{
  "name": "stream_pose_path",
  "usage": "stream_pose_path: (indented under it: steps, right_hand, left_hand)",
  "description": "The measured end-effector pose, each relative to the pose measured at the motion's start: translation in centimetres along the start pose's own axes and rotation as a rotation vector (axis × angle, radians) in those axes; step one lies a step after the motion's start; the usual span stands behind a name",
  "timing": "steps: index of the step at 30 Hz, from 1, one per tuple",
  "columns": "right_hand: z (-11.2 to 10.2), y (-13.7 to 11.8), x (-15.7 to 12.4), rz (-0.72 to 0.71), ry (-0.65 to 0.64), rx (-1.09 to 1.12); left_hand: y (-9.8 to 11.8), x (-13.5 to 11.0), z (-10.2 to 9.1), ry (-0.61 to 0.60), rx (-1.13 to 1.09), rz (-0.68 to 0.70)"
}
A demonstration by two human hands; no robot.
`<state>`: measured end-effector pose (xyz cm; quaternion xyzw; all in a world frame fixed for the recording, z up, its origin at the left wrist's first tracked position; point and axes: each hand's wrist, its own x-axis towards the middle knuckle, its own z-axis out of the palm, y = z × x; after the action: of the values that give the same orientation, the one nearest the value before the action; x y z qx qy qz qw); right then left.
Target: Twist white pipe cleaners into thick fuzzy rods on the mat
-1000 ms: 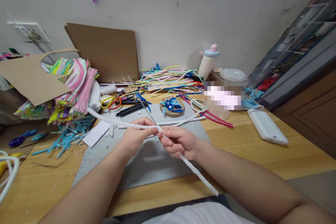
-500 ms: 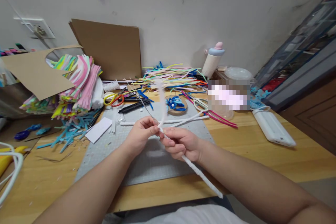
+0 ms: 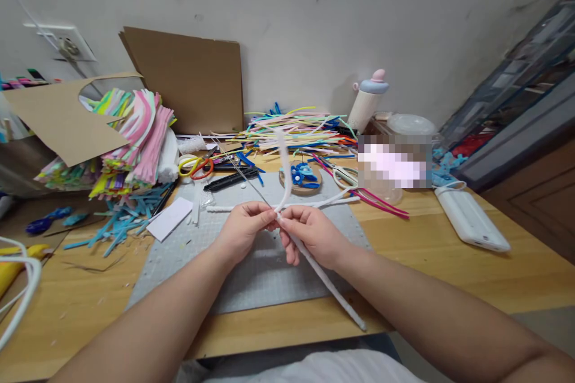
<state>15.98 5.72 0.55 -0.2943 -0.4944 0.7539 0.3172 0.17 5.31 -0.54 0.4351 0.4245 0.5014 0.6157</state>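
Note:
Over the grey cutting mat [image 3: 179, 275], my left hand [image 3: 245, 230] pinches thin metal wires [image 3: 246, 178] that run up to the left. Right beside it, my right hand [image 3: 317, 238] is closed on a white fuzzy stem [image 3: 344, 299], apparently those wires wrapped in pipe cleaner. The stem slants down toward the table's front edge. A loose white pipe cleaner [image 3: 284, 170] rises in a curve from between both thumbs. My fingertips nearly meet and hide the joint. Behind them lie two other white fuzzy stems [image 3: 332, 198].
Just past my hands, blue flower pieces [image 3: 303, 173] sit on a roll of tape. Farther back are scissors [image 3: 202, 167], a black pen-like tool [image 3: 229, 179] and a pile of coloured pipe cleaners [image 3: 296, 131]. A white power bank-like device [image 3: 471, 218] lies at right, pipe cleaner bundles [image 3: 139, 137] at left.
My right thumb and forefinger have come up against my left fingertips, and its other fingers have loosened. The stem's lower end has swung slightly left. The view has tilted a little.

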Motion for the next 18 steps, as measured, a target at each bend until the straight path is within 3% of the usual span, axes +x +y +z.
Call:
stream_pose_path:
  steps: [7,10,12,16,18]
  right_hand:
    - [0.2,0.4,-0.9,-0.19,0.26,-0.526]
    - [0.2,0.0,-1.2,-0.289,0.285,-0.671]
    - [0.2,-0.3,-1.2,-0.202,0.192,-0.484]
    - [-0.3,-1.1,-0.6,0.24,-0.189,0.161]
    - [-0.5,-1.3,-0.5,0.368,-0.322,0.357]
  left_hand:
    - [-0.1,-0.2,0.8,0.032,-0.006,0.005]
    - [0.0,-0.4,1.1,0.051,-0.012,0.019]
    - [0.3,-0.6,1.3,0.048,-0.068,0.001]
    - [0.9,-0.7,1.3,-0.019,-0.166,-0.003]
    - [1.1,-0.7,1.1,-0.066,-0.187,-0.006]
